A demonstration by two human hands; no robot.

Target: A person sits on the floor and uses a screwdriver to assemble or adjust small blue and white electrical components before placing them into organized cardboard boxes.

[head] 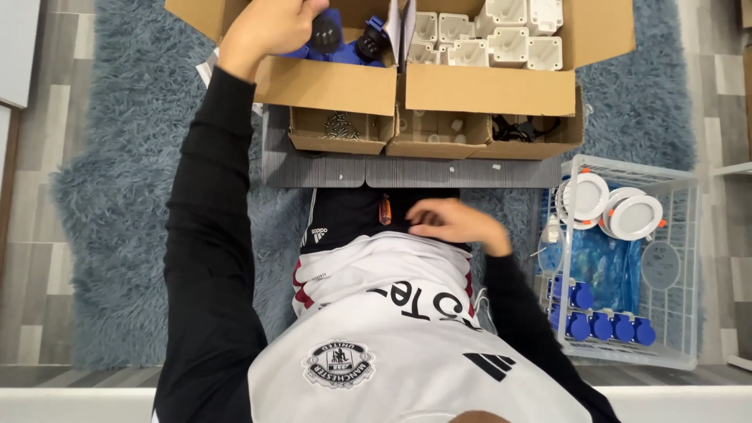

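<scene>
Shaggy blue-grey rug (117, 196) underneath, carrying a big cardboard box (329, 82) of blue plug connectors (345, 43), black ends turned up toward the camera. Left hand (270, 27) reaching in among them, fingers curled; grasp impossible to tell. Right hand (454, 223) loosely curled at the waist, holding nothing visible.

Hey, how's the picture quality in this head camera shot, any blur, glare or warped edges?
Head view: even, soft light with only faint shadows; the right hand at the lap is slightly motion-smeared, while the left hand in the cardboard box of blue parts is sharper; the white round lamps in the wire basket look bright but not blown out; wide-angle bending shows at the edges.
</scene>
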